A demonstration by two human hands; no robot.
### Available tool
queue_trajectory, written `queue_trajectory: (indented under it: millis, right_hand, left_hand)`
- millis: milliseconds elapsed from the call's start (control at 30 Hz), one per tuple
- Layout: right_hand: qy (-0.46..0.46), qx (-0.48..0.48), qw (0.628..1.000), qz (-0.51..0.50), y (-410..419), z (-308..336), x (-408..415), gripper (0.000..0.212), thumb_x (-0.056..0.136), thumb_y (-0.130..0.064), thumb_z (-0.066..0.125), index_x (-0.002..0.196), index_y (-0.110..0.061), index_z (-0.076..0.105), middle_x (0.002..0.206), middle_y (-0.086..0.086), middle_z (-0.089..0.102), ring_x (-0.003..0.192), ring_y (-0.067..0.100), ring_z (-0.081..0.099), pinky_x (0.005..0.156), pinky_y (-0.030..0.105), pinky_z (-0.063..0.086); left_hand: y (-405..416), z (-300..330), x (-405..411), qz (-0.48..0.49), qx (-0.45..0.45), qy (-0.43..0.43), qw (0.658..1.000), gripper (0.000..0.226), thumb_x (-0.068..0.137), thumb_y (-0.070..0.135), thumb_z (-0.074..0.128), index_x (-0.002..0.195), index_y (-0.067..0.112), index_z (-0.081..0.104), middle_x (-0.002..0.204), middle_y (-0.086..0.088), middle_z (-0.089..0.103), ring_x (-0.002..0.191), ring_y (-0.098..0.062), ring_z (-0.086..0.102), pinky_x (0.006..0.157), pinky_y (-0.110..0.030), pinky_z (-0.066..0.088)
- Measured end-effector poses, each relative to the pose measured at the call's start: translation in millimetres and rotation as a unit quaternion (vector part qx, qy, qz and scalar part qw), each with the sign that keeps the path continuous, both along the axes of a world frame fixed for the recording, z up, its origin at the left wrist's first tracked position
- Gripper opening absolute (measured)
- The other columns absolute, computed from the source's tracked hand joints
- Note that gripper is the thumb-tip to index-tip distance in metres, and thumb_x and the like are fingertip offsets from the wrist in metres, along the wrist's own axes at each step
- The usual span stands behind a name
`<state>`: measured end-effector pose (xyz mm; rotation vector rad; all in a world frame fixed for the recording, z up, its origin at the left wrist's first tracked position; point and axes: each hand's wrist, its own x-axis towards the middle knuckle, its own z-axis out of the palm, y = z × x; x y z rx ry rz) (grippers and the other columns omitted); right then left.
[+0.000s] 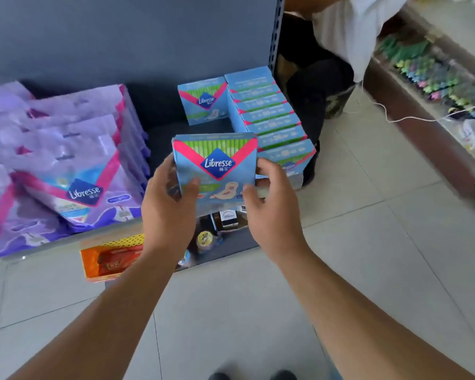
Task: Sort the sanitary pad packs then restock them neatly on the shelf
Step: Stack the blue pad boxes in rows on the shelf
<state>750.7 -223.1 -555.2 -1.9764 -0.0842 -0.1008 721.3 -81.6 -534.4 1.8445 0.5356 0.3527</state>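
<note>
I hold a blue Libresse pad pack (215, 163) upright in front of the shelf, face toward me. My left hand (166, 204) grips its left edge and my right hand (272, 204) grips its right edge, thumbs on the front. Behind it one blue pack (203, 101) stands alone at the back of the dark shelf (159, 138). A row of several blue packs (269, 116) stands on edge along the shelf's right side. Purple Libresse packs (74, 160) lie stacked and leaning on the shelf's left part.
An orange box of snacks (107, 259) and small jars (206, 239) sit on the lower shelf below my hands. A person in white and dark clothes (327, 50) stands right of the shelf post. A glass counter (436, 91) runs along the far right. Tiled floor lies underfoot.
</note>
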Motion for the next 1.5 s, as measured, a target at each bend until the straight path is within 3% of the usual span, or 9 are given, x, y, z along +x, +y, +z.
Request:
queue_trajectory:
  millis: [200,367,467,633,800,867,967,1200,1500]
  right_hand:
    - [0.097,-0.012,0.993,0.063,44,-20,65,0.046,0.093,-0.019,0.056,0.137,-0.015,0.045,0.133,0.002,0.053,0.116,0.014,0.055,0.096,0.034,0.05]
    - [0.118,-0.092,0.986,0.078,65,-24,111,0.065,0.089,-0.022,0.056,0.148,-0.02,0.029,0.141,0.004,0.049,0.128,0.024,0.046,0.102,0.04,0.043]
    - [0.128,-0.116,0.981,0.089,80,-22,134,0.069,0.086,-0.019,0.056,0.148,-0.023,0.026,0.134,0.005,0.053,0.119,0.026,0.053,0.096,0.04,0.048]
    - [0.124,-0.164,0.973,0.1,105,-16,166,0.055,0.088,-0.023,0.059,0.134,-0.003,0.038,0.13,0.013,0.053,0.111,0.03,0.057,0.077,0.028,0.043]
    - [0.128,-0.239,0.949,0.16,115,-14,199,0.074,0.09,-0.023,0.056,0.151,-0.015,0.015,0.133,0.017,0.052,0.116,0.032,0.054,0.077,0.03,0.039]
    - [0.103,-0.315,0.926,0.178,113,-10,209,0.064,0.09,-0.02,0.059,0.145,-0.014,0.026,0.135,0.015,0.046,0.119,0.033,0.051,0.08,0.032,0.038]
    - [-0.028,-0.452,0.871,0.189,111,-6,224,0.038,0.089,-0.013,0.061,0.124,-0.009,0.046,0.129,0.01,0.045,0.121,0.033,0.042,0.094,0.037,0.039]
    - [-0.219,-0.569,0.764,0.212,101,-8,263,0.029,0.086,-0.017,0.069,0.111,-0.012,0.054,0.105,0.008,0.056,0.115,0.031,0.042,0.074,0.036,0.03]
    - [-0.257,-0.588,0.731,0.234,94,-6,280,0.021,0.088,-0.012,0.062,0.106,-0.008,0.053,0.104,0.01,0.054,0.111,0.032,0.044,0.08,0.042,0.038]
  left_hand:
    - [20,-36,50,0.082,-0.007,0.029,0.996,0.046,0.09,0.006,0.056,0.129,0.027,0.047,0.101,0.027,0.059,0.101,0.004,0.06,0.074,-0.009,0.047]
    - [36,-78,95,0.071,0.004,0.018,0.997,0.053,0.08,0.004,0.051,0.129,0.022,0.044,0.116,0.011,0.064,0.104,-0.009,0.061,0.084,-0.03,0.049]
    - [40,-100,117,0.081,-0.033,-0.009,0.996,0.058,0.079,0.008,0.056,0.132,0.02,0.038,0.121,0.006,0.063,0.108,-0.009,0.061,0.093,-0.039,0.051]
    - [49,-121,136,0.089,-0.063,-0.021,0.994,0.063,0.082,0.007,0.06,0.136,0.021,0.032,0.123,0.008,0.062,0.112,-0.01,0.061,0.098,-0.049,0.049]
    - [52,-126,150,0.044,-0.065,-0.019,0.997,0.079,0.073,0.001,0.051,0.144,0.021,0.021,0.136,0.002,0.052,0.121,-0.005,0.053,0.104,-0.046,0.045]
    - [54,-127,157,0.029,-0.069,-0.012,0.997,0.081,0.072,0.004,0.049,0.145,0.023,0.019,0.138,0.005,0.049,0.123,-0.004,0.051,0.105,-0.042,0.044]
    - [56,-126,164,0.016,-0.063,0.0,0.998,0.081,0.073,0.01,0.05,0.146,0.025,0.018,0.14,0.009,0.047,0.123,0.003,0.048,0.107,-0.034,0.04]
    - [62,-131,169,0.001,-0.034,0.03,0.999,0.085,0.074,0.014,0.051,0.147,0.035,0.014,0.141,0.014,0.045,0.122,0.003,0.046,0.098,-0.023,0.037]
    - [62,-131,197,-0.01,0.006,0.017,1.0,0.08,0.083,0.007,0.062,0.146,0.027,0.017,0.138,0.009,0.046,0.119,-0.006,0.051,0.096,-0.03,0.047]
